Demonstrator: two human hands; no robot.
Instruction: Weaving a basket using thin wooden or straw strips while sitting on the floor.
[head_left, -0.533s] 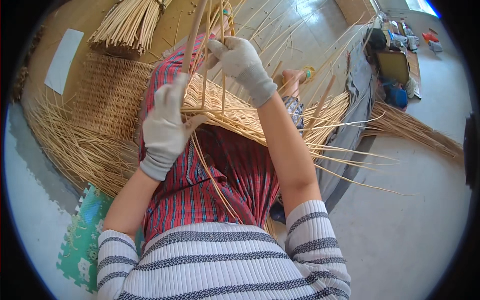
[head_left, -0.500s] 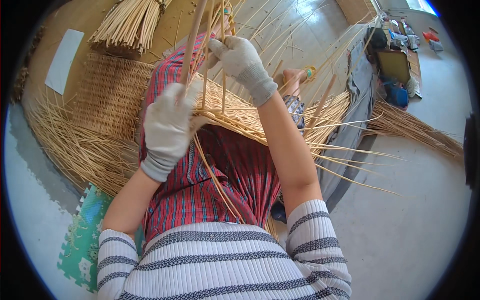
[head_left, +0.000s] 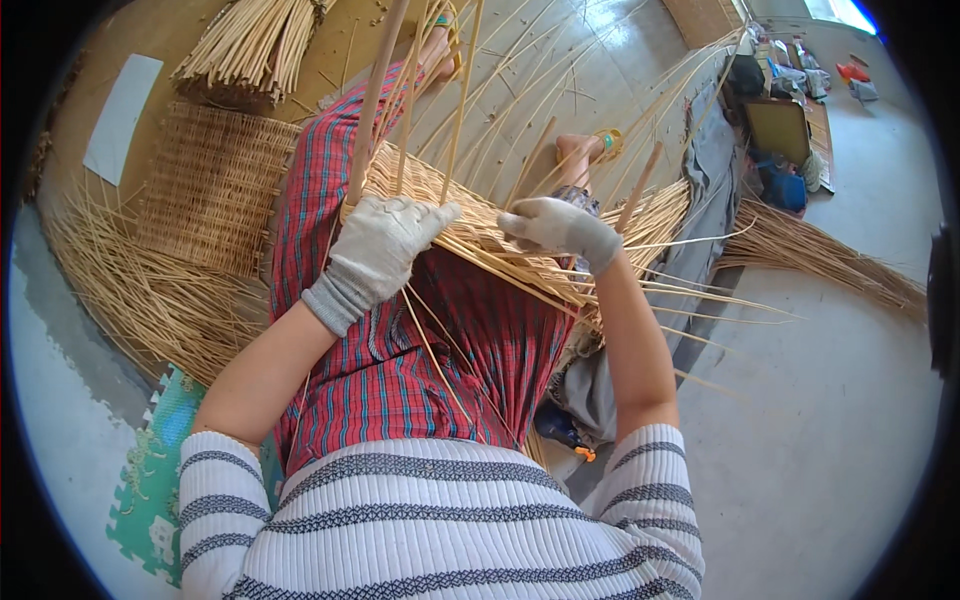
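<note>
Across my lap lies a piece of wicker weaving [head_left: 460,205] with pale strands rising from its edge. My left hand [head_left: 385,240], in a whitish glove, is closed on its near left edge, beside a thick upright stick [head_left: 372,110]. Its thumb side lies by a thin upright strand [head_left: 462,100]. My right hand [head_left: 560,230], also gloved, is curled closed over the weaving further right. What its fingers pinch is hidden. Loose strand ends [head_left: 700,290] stick out to the right beyond my right wrist, and others hang over my red plaid lap cloth [head_left: 390,390].
At the left stand a woven wicker panel [head_left: 205,190], a bundle of cut rods [head_left: 250,45] and a heap of loose strands [head_left: 140,285]. A white sheet [head_left: 123,115] lies beyond. Another bundle [head_left: 820,255] lies right. A green foam mat [head_left: 165,470] is at lower left.
Both hands have come down toward me from the upright strands. My right hand has moved to the right, and my left hand has shifted right onto the weaving's edge.
</note>
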